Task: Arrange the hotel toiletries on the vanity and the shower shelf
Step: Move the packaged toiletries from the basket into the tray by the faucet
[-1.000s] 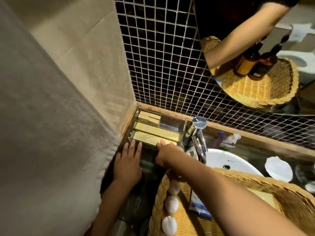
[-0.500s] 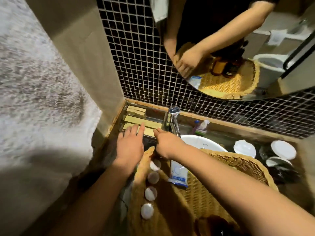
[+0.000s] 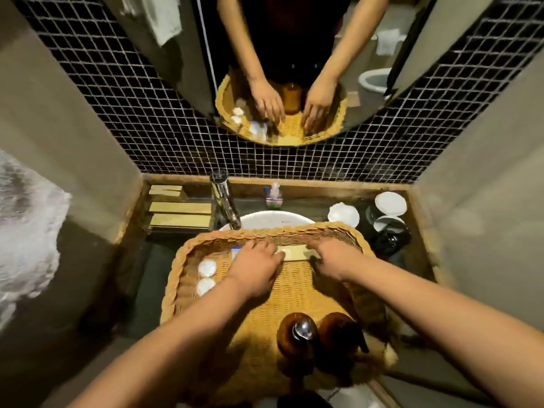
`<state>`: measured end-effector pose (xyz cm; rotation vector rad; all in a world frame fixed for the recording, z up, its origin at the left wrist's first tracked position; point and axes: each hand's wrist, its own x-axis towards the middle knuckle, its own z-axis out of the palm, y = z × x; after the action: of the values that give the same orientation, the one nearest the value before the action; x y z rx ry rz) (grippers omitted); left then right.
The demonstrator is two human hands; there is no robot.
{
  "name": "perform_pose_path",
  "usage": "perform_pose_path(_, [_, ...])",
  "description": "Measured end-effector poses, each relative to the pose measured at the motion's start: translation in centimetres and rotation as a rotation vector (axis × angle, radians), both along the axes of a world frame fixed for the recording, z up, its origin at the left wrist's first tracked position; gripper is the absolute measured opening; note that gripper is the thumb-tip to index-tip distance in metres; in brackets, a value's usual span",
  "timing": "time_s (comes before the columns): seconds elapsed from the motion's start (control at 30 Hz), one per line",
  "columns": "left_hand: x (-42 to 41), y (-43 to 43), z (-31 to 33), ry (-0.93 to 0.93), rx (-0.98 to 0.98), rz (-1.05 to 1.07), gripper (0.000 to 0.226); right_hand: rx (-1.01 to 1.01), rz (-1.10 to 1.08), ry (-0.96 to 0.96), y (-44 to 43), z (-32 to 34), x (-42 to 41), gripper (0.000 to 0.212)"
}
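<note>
1. The long tan box (image 3: 294, 252) lies between the two grips, against the far wall of the wicker basket (image 3: 265, 232).
2. The left grip (image 3: 256, 269) touches the box's left end and the right grip (image 3: 335, 257) its right end. The fingers of both look fairly straight and none is seen curled round the box. It appears steadied, not lifted.
3. A grip at each end suits a long, thin pack, probably to square it before it is taken out.
4. Beyond and to the left of the left grip, matching boxes (image 3: 179, 220) lie side by side on the counter (image 3: 153, 260). This one most likely goes beside them.
5. Just left of the left grip are a blue-and-white sachet (image 3: 237, 252) and two white round caps (image 3: 207, 267). They have not been set out.
6. Nearer the person than both grips, two amber pump bottles (image 3: 297, 337) stand upright in the basket, probably kept for the shower shelf.
7. The basket sits over the basin (image 3: 276, 219), with the tap (image 3: 226, 204) just beyond the left grip. This keeps the stock within easy reach.
</note>
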<state>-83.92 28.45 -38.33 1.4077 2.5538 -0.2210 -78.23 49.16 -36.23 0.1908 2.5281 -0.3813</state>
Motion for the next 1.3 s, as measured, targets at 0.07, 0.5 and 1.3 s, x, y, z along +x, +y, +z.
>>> perform_pose_path(0.07, [0.9,1.8,-1.3,-0.030,-0.035,0.016,0.057,0.046,0.006,-0.024,1.2,-1.6,1.1,0.062])
perform_pose_path(0.5, [0.4,4.6,-5.5,-0.138,-0.128,0.148,0.087,0.090,0.006,0.082,0.9,-7.9,2.1,0.092])
perform_pose_path(1.3, [-3.1,-1.1,-0.8,0.061,0.074,0.133,0.087,0.030,0.182,0.364,-0.8,-4.2,-0.1,0.046])
